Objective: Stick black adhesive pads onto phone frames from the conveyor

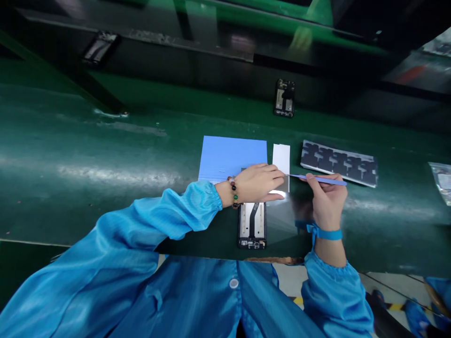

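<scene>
My left hand reaches across with its fingers stretched out and the thumb apart, its fingertips over a white strip of sheet. Pinched in my right hand is a pair of blue tweezers, whose tip points left and comes close to my left fingertips. Just below my left hand lies an opened phone with a black flex cable down its middle; its upper part is hidden by the hand. A blue sheet lies behind my left wrist. Whether the tweezers' tip grips anything is too small to tell.
To the right rests a sheet of black die-cut stickers. Another opened phone lies farther back, and one more at the far left. A dark post meets the green bench. A plastic bag sits at the right edge.
</scene>
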Demonstrator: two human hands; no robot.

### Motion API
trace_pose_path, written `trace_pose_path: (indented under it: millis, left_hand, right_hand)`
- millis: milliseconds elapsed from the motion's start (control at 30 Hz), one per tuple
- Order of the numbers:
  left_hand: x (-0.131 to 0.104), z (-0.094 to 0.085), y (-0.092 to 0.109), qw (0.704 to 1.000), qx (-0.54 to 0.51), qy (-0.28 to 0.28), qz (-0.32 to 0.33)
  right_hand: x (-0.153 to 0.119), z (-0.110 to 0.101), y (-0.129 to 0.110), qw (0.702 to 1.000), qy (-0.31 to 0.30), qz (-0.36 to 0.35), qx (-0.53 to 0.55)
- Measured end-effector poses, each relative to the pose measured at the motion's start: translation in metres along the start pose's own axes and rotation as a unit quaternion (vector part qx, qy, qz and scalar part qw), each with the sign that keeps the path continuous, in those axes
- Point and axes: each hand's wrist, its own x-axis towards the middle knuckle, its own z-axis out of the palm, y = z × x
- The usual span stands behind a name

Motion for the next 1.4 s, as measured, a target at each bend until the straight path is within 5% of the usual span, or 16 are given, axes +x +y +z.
trace_pose_path:
  millis: [700,867,1067,1400]
  left_hand:
    - [-0.003,0.004,-0.004,0.999,-0.031,0.027,0.013]
    - [-0.05,-0.019,0.01,0.994,-0.087,0.068,0.004]
    - [-0.126,-0.038,0.051,0.976,-0.194,0.016,0.101]
    - [-0.135,-0.02,0.065,0.984,-0.163,0.014,0.069]
  right_hand:
    - [0.002,-0.005,-0.006,0.997,0.006,0.018,0.069]
    - [-0.066,-0.02,-0.027,0.997,0.008,0.046,0.063]
    - [-0.179,-0.02,-0.041,0.989,-0.11,0.102,0.01]
    - [-0.189,-0.013,-0.034,0.987,-0.131,0.088,-0.011]
